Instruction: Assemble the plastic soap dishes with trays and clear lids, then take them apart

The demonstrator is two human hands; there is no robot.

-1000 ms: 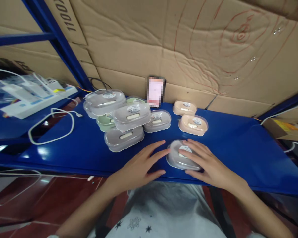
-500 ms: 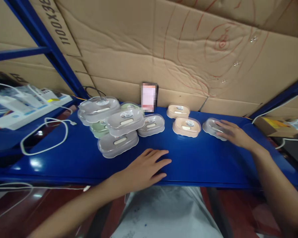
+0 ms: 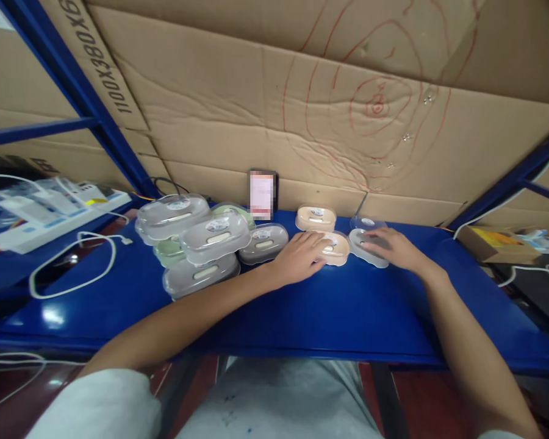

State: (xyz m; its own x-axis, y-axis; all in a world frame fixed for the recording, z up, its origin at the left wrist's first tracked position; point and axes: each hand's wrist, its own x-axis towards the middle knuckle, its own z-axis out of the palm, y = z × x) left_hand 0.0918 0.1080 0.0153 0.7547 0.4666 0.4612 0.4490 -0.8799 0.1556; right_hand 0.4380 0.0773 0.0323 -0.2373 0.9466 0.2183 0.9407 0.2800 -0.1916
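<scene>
Fingers spread, my left hand (image 3: pixel 299 259) reaches over the left end of the front peach soap box (image 3: pixel 337 250). Its thumb is by the box's front edge; I cannot tell how firmly it touches. My right hand (image 3: pixel 393 247) has its fingers around the right part of a grey soap box (image 3: pixel 363 245), just right of the peach one. Behind that grey box shows a clear cover (image 3: pixel 368 224) with a label; whether it is a raised lid cannot be made out. Another peach soap box (image 3: pixel 315 218) stands farther back.
Grey soap boxes (image 3: pixel 215 238) with clear lids are stacked at the left, among green ones (image 3: pixel 167 251). A phone (image 3: pixel 263 195) leans on the cardboard wall (image 3: pixel 210 110). A power strip (image 3: pixel 59 219) and white cable (image 3: pixel 114 256) lie left; a carton (image 3: pixel 498 247) is right.
My left hand has moved forward from the bare table to the front peach box. My right hand and the grey box have shifted left, closer to the peach box. The view has tilted slightly.
</scene>
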